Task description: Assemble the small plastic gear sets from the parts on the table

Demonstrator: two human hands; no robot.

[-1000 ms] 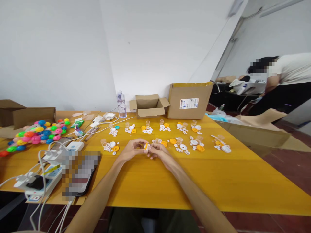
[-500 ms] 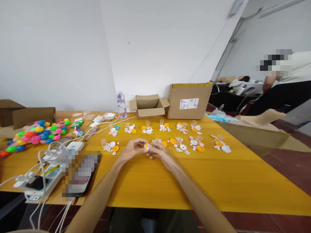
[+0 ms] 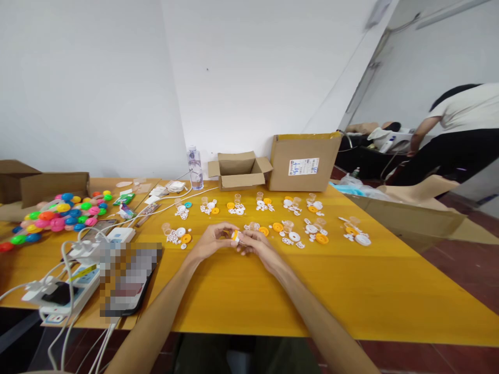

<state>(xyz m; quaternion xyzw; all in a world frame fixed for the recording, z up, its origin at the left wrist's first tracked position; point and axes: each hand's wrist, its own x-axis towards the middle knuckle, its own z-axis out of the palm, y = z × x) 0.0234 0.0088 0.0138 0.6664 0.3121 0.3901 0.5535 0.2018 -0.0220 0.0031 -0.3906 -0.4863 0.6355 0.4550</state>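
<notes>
Between my two hands is a small round orange-and-white plastic piece (image 3: 235, 235), held just above the table. My left hand (image 3: 211, 242) grips its left side with thumb and fingers. My right hand (image 3: 255, 243) has its fingers closed around the right side, hiding much of it. Just behind my right hand lie an orange ring (image 3: 263, 231) and a clear cup. To the left of my hands is a cluster with a white disc (image 3: 180, 232), an orange disc (image 3: 187, 238) and small perforated white pieces.
Similar part clusters stand in two rows on the wooden table (image 3: 249, 296). Behind them are a water bottle (image 3: 195, 167), an open carton (image 3: 241, 176) and a taller box (image 3: 302, 174). Leftward lie a power strip (image 3: 83, 280), a phone (image 3: 132, 280) and colourful balls (image 3: 64, 213). A person bends over at right.
My hands stay nearly in place; the piece between them is turned slightly. The person in the background has shifted posture.
</notes>
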